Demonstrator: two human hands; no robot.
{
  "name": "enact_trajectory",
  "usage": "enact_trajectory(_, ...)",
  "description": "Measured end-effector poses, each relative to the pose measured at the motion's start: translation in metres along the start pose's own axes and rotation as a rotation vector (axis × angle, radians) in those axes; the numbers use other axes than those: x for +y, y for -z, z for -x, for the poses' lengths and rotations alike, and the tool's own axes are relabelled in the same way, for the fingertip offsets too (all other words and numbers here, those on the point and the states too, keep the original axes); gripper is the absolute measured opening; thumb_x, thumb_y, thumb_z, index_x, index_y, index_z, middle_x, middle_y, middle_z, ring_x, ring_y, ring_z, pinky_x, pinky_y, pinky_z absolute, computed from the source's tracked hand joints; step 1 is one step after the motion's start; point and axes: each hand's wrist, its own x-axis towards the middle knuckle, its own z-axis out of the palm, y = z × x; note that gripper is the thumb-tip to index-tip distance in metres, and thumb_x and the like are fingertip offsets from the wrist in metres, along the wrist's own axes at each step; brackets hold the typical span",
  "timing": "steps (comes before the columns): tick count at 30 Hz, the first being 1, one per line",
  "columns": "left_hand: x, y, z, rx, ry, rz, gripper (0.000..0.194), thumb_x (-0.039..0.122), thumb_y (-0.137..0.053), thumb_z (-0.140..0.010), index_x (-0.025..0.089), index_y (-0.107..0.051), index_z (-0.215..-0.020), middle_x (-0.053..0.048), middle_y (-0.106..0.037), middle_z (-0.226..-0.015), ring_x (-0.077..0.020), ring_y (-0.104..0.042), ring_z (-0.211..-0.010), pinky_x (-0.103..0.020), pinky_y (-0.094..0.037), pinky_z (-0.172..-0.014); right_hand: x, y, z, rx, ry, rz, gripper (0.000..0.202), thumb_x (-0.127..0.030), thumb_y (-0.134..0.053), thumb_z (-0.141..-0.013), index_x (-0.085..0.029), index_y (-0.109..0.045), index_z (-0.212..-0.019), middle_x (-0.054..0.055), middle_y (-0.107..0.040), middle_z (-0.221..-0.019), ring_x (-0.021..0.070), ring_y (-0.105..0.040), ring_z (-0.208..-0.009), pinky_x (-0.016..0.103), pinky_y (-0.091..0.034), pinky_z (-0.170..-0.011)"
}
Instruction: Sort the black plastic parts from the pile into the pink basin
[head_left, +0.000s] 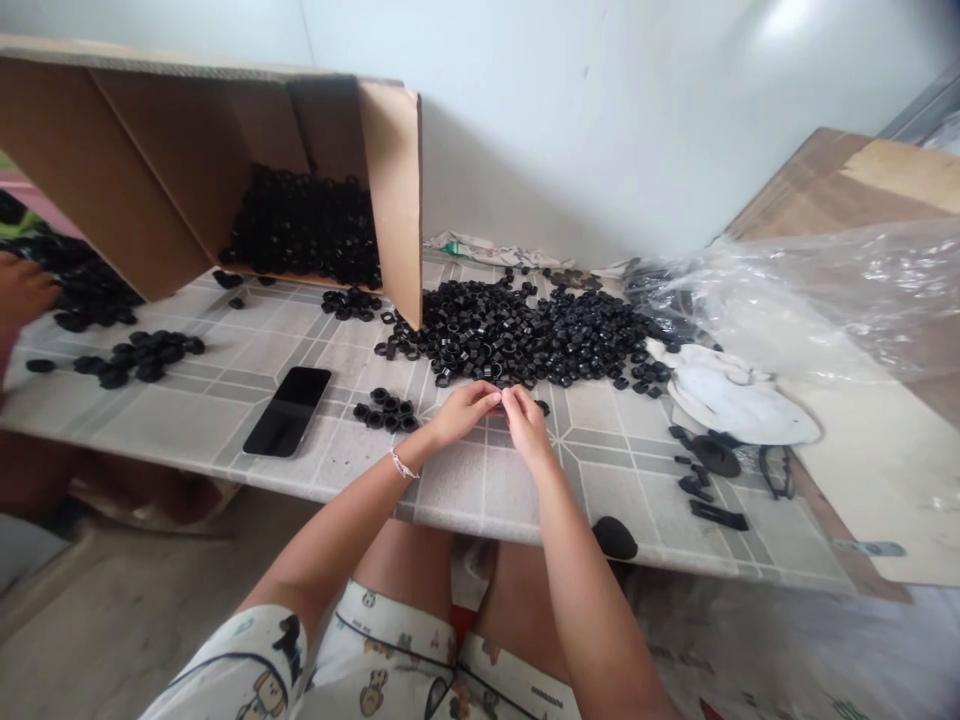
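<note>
Head view: at the centre of the frame the left hand (463, 408) and the right hand (525, 420) meet fingertip to fingertip just above the tabletop (225, 400). Both are pinched together around something small and dark between the fingertips; what it is cannot be told, as the fingers hide most of it. Directly above the hands in the frame, just beyond the fingertips, lies the large heap of black rings (525, 335), its near edge almost touching them. A small cluster of rings (386, 410) sits just left of the left hand. Further left lies a black phone (287, 410), flat on the tabletop. In the upper left a cardboard box (187, 170) lies on its side, open, with more black rings inside. At the right edge, crumpled clear plastic sheeting (825, 300) covers the tabletop.
</note>
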Motion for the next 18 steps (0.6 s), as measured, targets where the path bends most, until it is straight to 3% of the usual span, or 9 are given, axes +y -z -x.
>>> enact_trajectory(5, -0.002, -0.001, 0.001, 0.023, -0.114, -0.063, 0.032, 0.043, -0.062, -0.083, 0.014, -0.060, -0.096, -0.007, -0.066, -0.091, -0.0169, -0.062, -0.083, -0.030, -0.049, -0.078, 0.000, -0.004, 0.000, 0.001, -0.030, -0.092, 0.045, -0.066, -0.047, -0.081, -0.023, -0.042, -0.066, -0.004, -0.036, -0.060, 0.0123, -0.036, -0.056, 0.025, -0.031, -0.054)
enact_trajectory(11, -0.004, -0.009, 0.008, 0.180, -0.370, -0.502, 0.020, 0.029, -0.055, -0.089, 0.015, -0.056, -0.103, -0.009, -0.063, -0.095, -0.0200, -0.060, -0.090, -0.036, -0.050, -0.082, -0.003, -0.007, 0.000, 0.018, -0.050, -0.136, 0.048, -0.070, -0.046, -0.079, -0.024, -0.045, -0.067, -0.003, -0.040, -0.061, 0.0140, -0.037, -0.056, 0.029, -0.031, -0.052)
enact_trajectory(15, -0.006, -0.010, 0.011, 0.212, -0.560, -0.686, 0.022, 0.025, -0.049, -0.092, 0.015, -0.051, -0.111, -0.012, -0.061, -0.105, -0.0232, -0.058, -0.103, -0.040, -0.050, -0.087, -0.004, -0.009, 0.001, 0.045, -0.035, -0.149, 0.047, -0.070, -0.048, -0.077, -0.023, -0.047, -0.067, -0.003, -0.039, -0.061, 0.0139, -0.037, -0.056, 0.029, -0.032, -0.052)
enact_trajectory(18, -0.005, -0.011, 0.014, 0.202, -0.622, -0.760, 0.024, 0.025, -0.047, -0.093, 0.015, -0.050, -0.114, -0.014, -0.060, -0.108, -0.0240, -0.057, -0.105, -0.042, -0.050, -0.088, 0.000, -0.010, 0.001, 0.081, -0.049, -0.188, 0.047, -0.068, -0.050, -0.077, -0.023, -0.043, -0.065, -0.004, -0.038, -0.061, 0.0128, -0.037, -0.057, 0.027, -0.032, -0.053)
